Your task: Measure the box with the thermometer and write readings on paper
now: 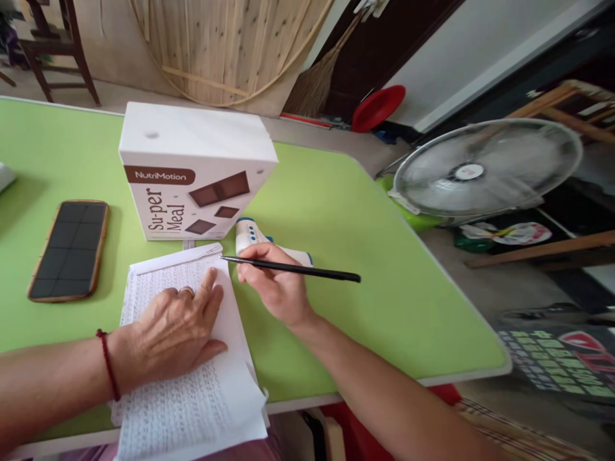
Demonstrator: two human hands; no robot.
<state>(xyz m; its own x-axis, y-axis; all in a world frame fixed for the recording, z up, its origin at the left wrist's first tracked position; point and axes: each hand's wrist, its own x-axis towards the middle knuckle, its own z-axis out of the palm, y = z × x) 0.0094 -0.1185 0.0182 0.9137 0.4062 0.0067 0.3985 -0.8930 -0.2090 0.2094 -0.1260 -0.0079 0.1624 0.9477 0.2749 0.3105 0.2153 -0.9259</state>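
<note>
"NutriMotion" leads off in white on the brown tab of the box (195,169), with "Su-per Meal" running sideways below it! Beneath the box, the paper (177,410) is packed with line after line of handwriting, too small to read. Far right, a dark bag (557,358) shows pale green characters, blurred.

Now the fingers! The right hand (276,288) pinches the black pen (307,270) between thumb and fingers, its tip at the paper's upper right corner, by the folded top edge; whether it touches, I can't tell. The left hand (168,333) lies on the paper, index finger stretched toward that tip, thumb spread apart from the rest. Paper on the green table (384,307), phone (70,250) off to its left, white-and-blue device (247,234) just behind the right hand!
</note>
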